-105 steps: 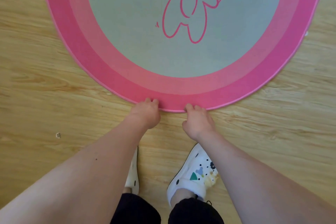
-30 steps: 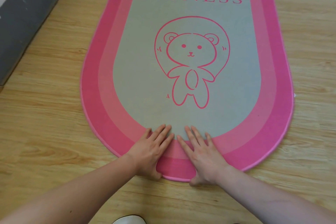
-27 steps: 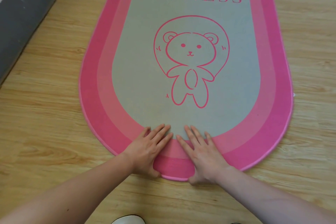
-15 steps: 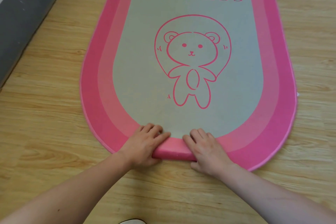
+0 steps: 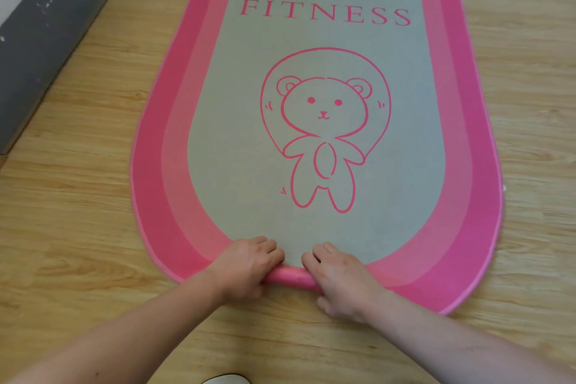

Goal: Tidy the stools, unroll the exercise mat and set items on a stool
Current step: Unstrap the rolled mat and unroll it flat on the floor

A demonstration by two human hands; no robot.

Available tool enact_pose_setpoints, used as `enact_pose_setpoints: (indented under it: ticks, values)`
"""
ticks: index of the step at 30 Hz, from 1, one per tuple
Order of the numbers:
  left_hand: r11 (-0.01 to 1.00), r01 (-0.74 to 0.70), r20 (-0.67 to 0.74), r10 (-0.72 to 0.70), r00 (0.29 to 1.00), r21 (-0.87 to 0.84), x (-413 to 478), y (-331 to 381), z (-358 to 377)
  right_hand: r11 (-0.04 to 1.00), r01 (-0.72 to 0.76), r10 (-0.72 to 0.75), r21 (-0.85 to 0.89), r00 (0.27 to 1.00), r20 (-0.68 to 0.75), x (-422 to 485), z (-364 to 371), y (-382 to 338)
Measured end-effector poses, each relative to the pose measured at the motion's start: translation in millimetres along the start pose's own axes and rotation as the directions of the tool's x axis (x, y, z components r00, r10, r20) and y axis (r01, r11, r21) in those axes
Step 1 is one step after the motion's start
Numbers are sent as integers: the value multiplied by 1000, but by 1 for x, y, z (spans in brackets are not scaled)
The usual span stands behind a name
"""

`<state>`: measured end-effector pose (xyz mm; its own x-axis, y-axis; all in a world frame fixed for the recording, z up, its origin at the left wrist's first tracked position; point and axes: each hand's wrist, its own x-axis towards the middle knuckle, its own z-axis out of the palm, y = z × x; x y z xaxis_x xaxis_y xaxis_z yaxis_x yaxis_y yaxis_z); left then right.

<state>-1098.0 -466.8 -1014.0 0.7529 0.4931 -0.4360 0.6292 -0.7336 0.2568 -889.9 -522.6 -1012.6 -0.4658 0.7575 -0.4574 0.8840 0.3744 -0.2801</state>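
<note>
A pink-bordered mat (image 5: 233, 165) lies flat on a wood floor (image 5: 78, 227), its long axis running straight away from the person. Its rounded near end points back at them. The word FITNESS (image 5: 325, 14) and a bear (image 5: 324, 109) read upright from this end.

Only the near tip is not flat. It is curled into a short roll (image 5: 288, 278) whose axis runs left to right, square to the mat's length. The left hand (image 5: 246, 268) grips the roll's left end and the right hand (image 5: 341, 282) its right end. The fingers of both are curled over the top, knuckles toward the bear. The hands sit side by side, neither nearer than the other, with the whole spread of the mat ahead of the fingertips.

Unrolling looks almost done. This last curl probably has to be eased back toward the person and pressed flat evenly, or the tip may spring up again.

A grey skirting (image 5: 46, 40) runs along the far left. The tip of a shoe (image 5: 226, 380) shows at the bottom edge. No stool is in view.
</note>
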Motion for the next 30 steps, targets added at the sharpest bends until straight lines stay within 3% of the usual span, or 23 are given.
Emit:
enact_pose_setpoints:
  ticks: [4,8,13,15,19,25,30]
  values:
    - [998,-64,-5,64,998,-4,-7,4,3,1000,27,-27,-7,1000,0,-3,5,-4]
    - [977,-150,-64,161,985,153,-20,5,17,993,99,-101,-61,995,-21,-13,14,-2]
    - [959,-168,44,163,986,227,-24,2,33,976,153,-169,-155,981,-94,-26,22,5]
    - [968,-159,28,156,987,194,-22,5,31,979,154,-176,-137,970,-165,-25,21,9]
    - [996,-83,-139,87,986,35,-7,6,23,981,134,-166,-143,955,-247,-16,20,19]
    - [997,70,-336,-69,939,-9,33,4,7,995,-37,2,-90,935,-354,3,12,34]
    - [986,169,-387,-155,909,2,68,-11,-22,973,-229,201,-27,897,-393,24,-27,69]
